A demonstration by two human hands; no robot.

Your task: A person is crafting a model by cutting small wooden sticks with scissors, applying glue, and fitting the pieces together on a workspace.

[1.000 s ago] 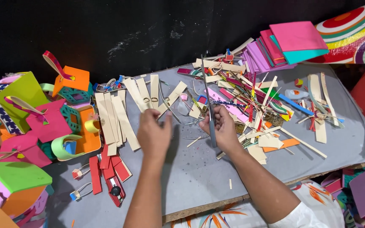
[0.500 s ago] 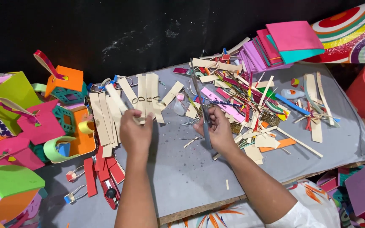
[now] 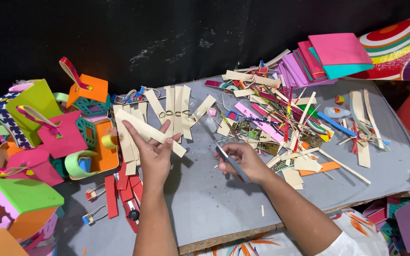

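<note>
Lying across the half-open left hand (image 3: 155, 151) at frame centre-left, a beige foam strip (image 3: 150, 132) was pinched, while grey scissors (image 3: 232, 163) were gripped in the closed right hand (image 3: 243, 161).

A handicraft workshop: the grey-covered counter (image 3: 205, 213) is strewn with cut beige strips (image 3: 174, 111) and colourful scraps, a stack of pink and teal foam sheets (image 3: 328, 59) sits at the back, and finished little foam boxes (image 3: 29, 137) in bright colours crowd the left side
</note>
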